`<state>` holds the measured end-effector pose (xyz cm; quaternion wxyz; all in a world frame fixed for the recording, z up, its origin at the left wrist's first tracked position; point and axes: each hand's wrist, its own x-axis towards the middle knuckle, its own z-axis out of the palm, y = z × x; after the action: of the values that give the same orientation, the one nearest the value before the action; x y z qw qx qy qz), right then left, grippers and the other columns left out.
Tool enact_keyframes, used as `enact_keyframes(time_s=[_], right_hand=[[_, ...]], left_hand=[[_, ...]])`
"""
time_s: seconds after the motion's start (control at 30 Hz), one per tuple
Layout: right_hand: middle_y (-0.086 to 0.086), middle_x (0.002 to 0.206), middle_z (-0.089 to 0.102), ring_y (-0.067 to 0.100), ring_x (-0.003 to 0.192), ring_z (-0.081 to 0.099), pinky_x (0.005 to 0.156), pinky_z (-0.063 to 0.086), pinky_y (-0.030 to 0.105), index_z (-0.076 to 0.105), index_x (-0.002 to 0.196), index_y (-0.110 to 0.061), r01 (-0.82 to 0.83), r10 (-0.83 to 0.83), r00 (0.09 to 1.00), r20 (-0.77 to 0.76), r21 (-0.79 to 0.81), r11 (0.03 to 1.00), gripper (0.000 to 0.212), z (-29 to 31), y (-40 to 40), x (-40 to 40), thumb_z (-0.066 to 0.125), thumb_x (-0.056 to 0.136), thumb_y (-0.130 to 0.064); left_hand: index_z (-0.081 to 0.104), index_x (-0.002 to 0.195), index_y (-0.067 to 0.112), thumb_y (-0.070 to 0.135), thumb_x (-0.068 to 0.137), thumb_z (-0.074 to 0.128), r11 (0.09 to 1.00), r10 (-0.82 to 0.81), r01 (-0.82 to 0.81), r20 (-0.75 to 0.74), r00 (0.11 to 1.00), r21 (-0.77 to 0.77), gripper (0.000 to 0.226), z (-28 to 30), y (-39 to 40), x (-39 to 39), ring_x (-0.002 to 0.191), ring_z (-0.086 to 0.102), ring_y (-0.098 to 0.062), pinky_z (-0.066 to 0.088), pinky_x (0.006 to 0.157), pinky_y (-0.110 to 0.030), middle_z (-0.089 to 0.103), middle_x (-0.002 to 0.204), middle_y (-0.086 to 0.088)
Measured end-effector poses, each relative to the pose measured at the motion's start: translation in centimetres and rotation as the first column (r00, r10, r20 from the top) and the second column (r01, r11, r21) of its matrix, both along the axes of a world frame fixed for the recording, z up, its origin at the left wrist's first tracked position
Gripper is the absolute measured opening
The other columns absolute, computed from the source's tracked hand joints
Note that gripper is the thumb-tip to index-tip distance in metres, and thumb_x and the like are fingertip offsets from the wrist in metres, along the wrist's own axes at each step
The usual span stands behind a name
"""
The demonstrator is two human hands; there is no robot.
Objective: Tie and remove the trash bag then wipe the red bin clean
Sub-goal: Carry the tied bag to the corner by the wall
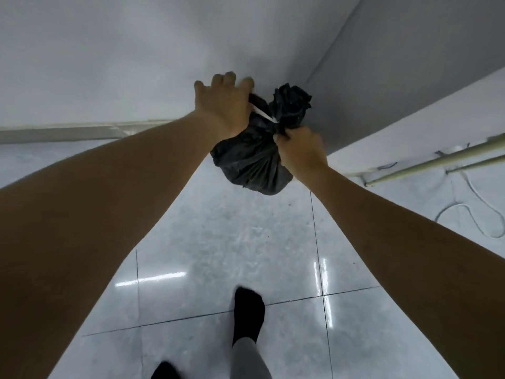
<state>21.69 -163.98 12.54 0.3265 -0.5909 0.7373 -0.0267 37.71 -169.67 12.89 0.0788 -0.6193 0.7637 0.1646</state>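
A small black trash bag (252, 162) hangs in the air in front of me, full and bunched at the neck, with its loose top (291, 105) sticking up. A white tie strip (263, 116) runs from the neck to my left hand (225, 105), which holds its end with fingers partly spread. My right hand (299, 151) pinches the bag's neck from the right. The red bin is out of view.
Glossy grey floor tiles (218, 242) lie below, with my feet in black socks (248, 310) on them. White walls meet in a corner behind the bag. At the right are pale metal rods (437, 160) and a loose white cable (481, 212) on the floor.
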Motion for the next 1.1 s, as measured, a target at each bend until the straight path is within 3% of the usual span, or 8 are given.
enact_keyframes(time_s=[0.13,0.33,0.53,0.67,0.73,0.97,1.03,1.1], right_hand=[[0.020,0.103,0.069,0.037,0.097,0.066,0.087,0.054,0.047,0.066,0.105,0.000,0.166,-0.173,0.983,0.058,0.099,0.981,0.036,-3.5,-2.1,-0.4,0.044,0.097,-0.027],[0.018,0.100,0.072,0.033,0.090,0.070,0.083,0.057,0.046,0.059,0.101,-0.001,0.248,-0.264,0.957,0.120,0.132,0.960,0.028,-6.7,-3.6,-0.5,0.046,0.097,-0.026],[0.011,0.093,0.063,0.035,0.087,0.071,0.082,0.058,0.048,0.054,0.116,0.000,0.392,-0.463,0.845,0.266,0.282,0.876,0.042,-6.6,-4.6,-0.3,0.057,0.094,-0.036],[0.005,0.076,0.056,0.033,0.079,0.071,0.072,0.060,0.049,0.050,0.093,-0.009,0.423,-0.557,0.788,0.263,0.427,0.799,0.039,-5.6,-4.5,-1.4,0.063,0.089,-0.045],[0.004,0.079,0.056,0.028,0.073,0.068,0.063,0.058,0.043,0.047,0.099,-0.011,0.433,-0.607,0.748,0.270,0.494,0.754,0.041,-5.1,-4.5,-2.2,0.067,0.086,-0.044],[0.009,0.089,0.060,0.022,0.069,0.064,0.048,0.048,0.034,0.051,0.115,-0.004,0.329,-0.524,0.834,0.172,0.608,0.723,0.032,-3.0,-3.2,-3.0,0.065,0.090,-0.018],[0.008,0.092,0.057,0.024,0.075,0.065,0.052,0.049,0.036,0.048,0.114,-0.005,0.325,-0.526,0.830,0.186,0.606,0.726,0.027,-2.0,-2.9,-2.9,0.058,0.093,-0.018],[0.012,0.104,0.060,0.030,0.093,0.065,0.071,0.055,0.041,0.050,0.113,-0.004,0.282,-0.431,0.885,0.179,0.530,0.800,0.023,-1.0,-2.8,-2.9,0.053,0.095,-0.018]], left_hand=[[0.013,0.154,0.022,0.036,0.098,0.041,0.998,0.057,-0.057,0.016,0.998,-0.022,0.064,-3.3,-1.0,-2.5,0.149,0.007,-0.032,0.010,0.110,-0.066,0.010,0.162,-0.015],[-0.005,0.155,0.028,0.037,0.098,0.040,0.990,-0.038,0.035,0.021,0.999,0.138,0.073,-6.7,-0.8,-4.0,0.149,0.004,-0.031,0.010,0.110,-0.068,-0.002,0.164,-0.009],[-0.011,0.155,0.019,0.024,0.094,0.046,0.975,0.017,-0.010,-0.026,1.000,0.224,0.083,-6.1,-1.4,-4.6,0.144,0.023,-0.034,0.022,0.111,-0.060,0.005,0.164,-0.009],[-0.010,0.154,0.016,0.026,0.094,0.050,0.965,0.037,-0.026,-0.038,0.999,0.260,0.086,-5.0,-1.6,-4.6,0.131,0.044,-0.039,0.032,0.103,-0.054,0.019,0.161,-0.010],[-0.009,0.154,0.015,0.023,0.094,0.048,0.960,0.038,-0.027,-0.034,0.999,0.277,0.083,-4.5,-1.4,-4.7,0.127,0.048,-0.039,0.035,0.102,-0.052,0.029,0.156,-0.012],[-0.005,0.155,0.010,0.010,0.094,0.042,0.939,0.003,-0.011,0.025,1.000,0.345,0.077,-3.3,0.5,-4.4,0.124,0.049,-0.040,0.041,0.100,-0.050,0.045,0.142,-0.020],[-0.003,0.155,0.012,0.015,0.095,0.042,0.938,0.015,-0.024,0.027,1.000,0.345,0.075,-2.4,1.2,-4.2,0.130,0.044,-0.039,0.038,0.105,-0.050,0.038,0.149,-0.018],[0.000,0.156,0.013,0.019,0.097,0.042,0.940,0.014,-0.021,0.026,1.000,0.340,0.073,-1.2,1.8,-3.9,0.133,0.041,-0.040,0.036,0.106,-0.050,0.033,0.152,-0.019]])
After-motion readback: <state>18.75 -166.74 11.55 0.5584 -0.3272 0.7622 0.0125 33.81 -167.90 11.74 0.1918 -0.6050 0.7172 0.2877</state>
